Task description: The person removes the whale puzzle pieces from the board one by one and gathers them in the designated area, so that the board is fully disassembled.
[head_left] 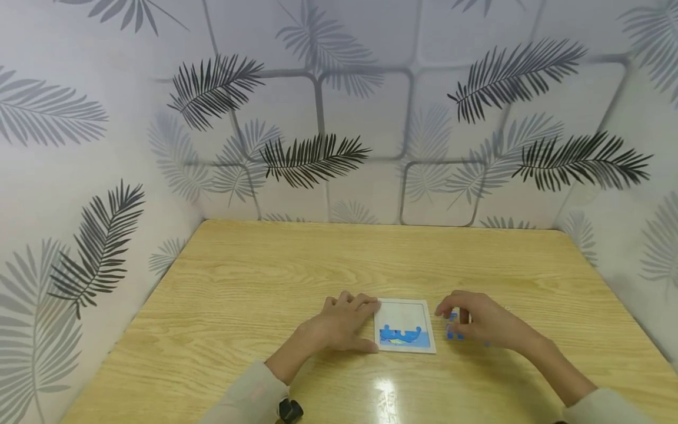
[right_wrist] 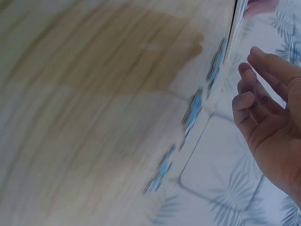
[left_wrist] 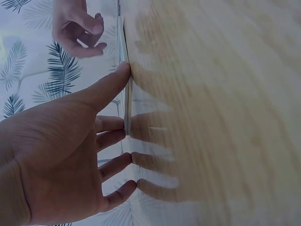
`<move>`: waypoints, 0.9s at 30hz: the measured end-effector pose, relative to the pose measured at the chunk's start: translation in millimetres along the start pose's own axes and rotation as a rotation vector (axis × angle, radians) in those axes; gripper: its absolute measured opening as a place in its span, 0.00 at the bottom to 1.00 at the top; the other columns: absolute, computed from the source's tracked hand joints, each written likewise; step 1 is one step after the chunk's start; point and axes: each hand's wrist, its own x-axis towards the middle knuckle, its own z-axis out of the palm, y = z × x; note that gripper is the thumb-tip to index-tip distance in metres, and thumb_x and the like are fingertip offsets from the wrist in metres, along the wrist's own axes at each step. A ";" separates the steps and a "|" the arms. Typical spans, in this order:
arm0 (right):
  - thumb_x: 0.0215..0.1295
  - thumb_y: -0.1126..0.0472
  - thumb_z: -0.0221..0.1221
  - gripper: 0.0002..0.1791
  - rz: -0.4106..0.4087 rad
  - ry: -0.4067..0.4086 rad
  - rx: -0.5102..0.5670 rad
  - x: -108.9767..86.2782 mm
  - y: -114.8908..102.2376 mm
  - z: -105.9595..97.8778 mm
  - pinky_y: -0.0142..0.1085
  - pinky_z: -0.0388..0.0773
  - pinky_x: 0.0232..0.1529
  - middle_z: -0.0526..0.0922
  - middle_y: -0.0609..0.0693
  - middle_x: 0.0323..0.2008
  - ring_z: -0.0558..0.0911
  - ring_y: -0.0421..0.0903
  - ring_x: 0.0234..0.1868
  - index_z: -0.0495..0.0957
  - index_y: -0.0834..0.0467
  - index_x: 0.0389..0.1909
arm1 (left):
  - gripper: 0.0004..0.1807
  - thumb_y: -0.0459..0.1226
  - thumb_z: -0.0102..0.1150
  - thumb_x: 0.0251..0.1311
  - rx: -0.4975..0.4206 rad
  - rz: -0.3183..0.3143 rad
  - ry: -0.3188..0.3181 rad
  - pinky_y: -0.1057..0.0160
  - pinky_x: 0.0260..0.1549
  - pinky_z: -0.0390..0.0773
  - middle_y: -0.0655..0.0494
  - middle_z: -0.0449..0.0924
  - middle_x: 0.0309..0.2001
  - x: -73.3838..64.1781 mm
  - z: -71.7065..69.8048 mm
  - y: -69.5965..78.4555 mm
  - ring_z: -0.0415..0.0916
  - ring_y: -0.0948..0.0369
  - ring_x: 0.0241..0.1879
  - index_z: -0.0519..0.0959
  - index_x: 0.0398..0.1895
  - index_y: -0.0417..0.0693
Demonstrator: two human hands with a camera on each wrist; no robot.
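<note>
L hand (head_left: 341, 327): fingers spread wide, thumb & some fingertips touching L edge of board (head_left: 394, 313), flat on table (head_left: 265, 265), blue section (head_left: 421, 339) along near side. R hand (head_left: 492, 321): fingers loosely bent, nothing visibly held, above loose pcs (right_wrist: 193, 111) just R of board.
</note>
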 end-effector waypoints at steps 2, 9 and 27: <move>0.62 0.72 0.70 0.17 0.026 -0.036 0.017 10.1 -6.3 6.5 0.31 0.76 0.28 0.83 0.50 0.42 0.75 0.32 0.29 0.82 0.58 0.50 | 0.48 0.63 0.63 0.65 0.006 0.000 -0.002 0.45 0.64 0.62 0.60 0.57 0.79 0.7 -0.2 0.0 0.59 0.53 0.70 0.58 0.83 0.57; 0.64 0.68 0.70 0.16 0.092 -0.153 0.083 40.3 -25.9 31.2 0.32 0.77 0.31 0.83 0.50 0.45 0.75 0.35 0.29 0.83 0.56 0.51 | 0.48 0.63 0.63 0.65 0.012 -0.008 0.000 0.47 0.62 0.63 0.62 0.58 0.78 1.7 -0.3 0.6 0.60 0.54 0.68 0.58 0.83 0.57; 0.63 0.66 0.70 0.18 0.135 -0.264 0.006 69.2 -50.1 59.2 0.35 0.77 0.42 0.80 0.52 0.44 0.76 0.45 0.43 0.77 0.57 0.52 | 0.47 0.62 0.63 0.66 -0.002 0.014 -0.002 0.46 0.63 0.63 0.61 0.57 0.78 -1.0 -2.4 2.0 0.58 0.53 0.70 0.59 0.82 0.55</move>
